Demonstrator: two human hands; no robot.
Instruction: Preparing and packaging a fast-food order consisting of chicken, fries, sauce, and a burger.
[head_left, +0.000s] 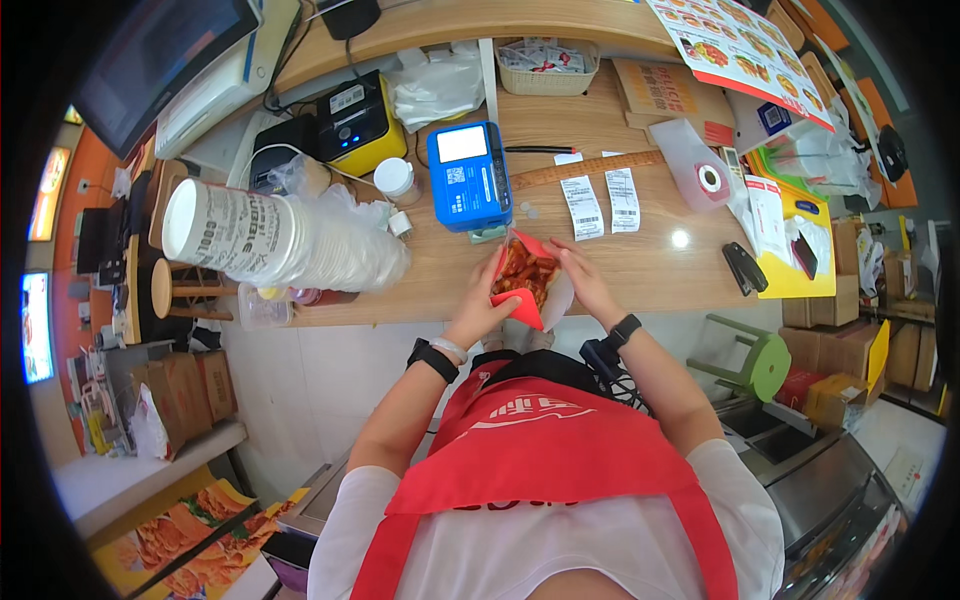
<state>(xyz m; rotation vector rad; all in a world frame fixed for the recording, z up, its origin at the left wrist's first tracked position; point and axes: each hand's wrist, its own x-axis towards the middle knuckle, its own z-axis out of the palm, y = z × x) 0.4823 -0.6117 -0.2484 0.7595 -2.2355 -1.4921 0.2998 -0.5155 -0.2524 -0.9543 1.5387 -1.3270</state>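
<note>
Between my hands, at the front edge of the counter, is a small red and white paper food box (534, 309) with raised flaps. Inside lie glossy, sauce-coated fried pieces (525, 270), perhaps chicken. My left hand (480, 300) grips the box's left side, thumb across the near red flap. On the right side, my right hand (587, 276) holds the box with its fingers by the far flap. Just beyond stands a blue payment terminal (469, 178) with a lit screen. Two printed paper slips (582, 206) lie right of it, close to a wooden ruler (592, 166).
On the left, a bagged stack of paper cups (285, 240) leans over the wooden counter (660, 277). Behind it are a yellow-black printer (360, 124) and a white jar (396, 180). At right lie a black stapler (744, 268) and a tape roll (709, 178). A green stool (766, 367) is below.
</note>
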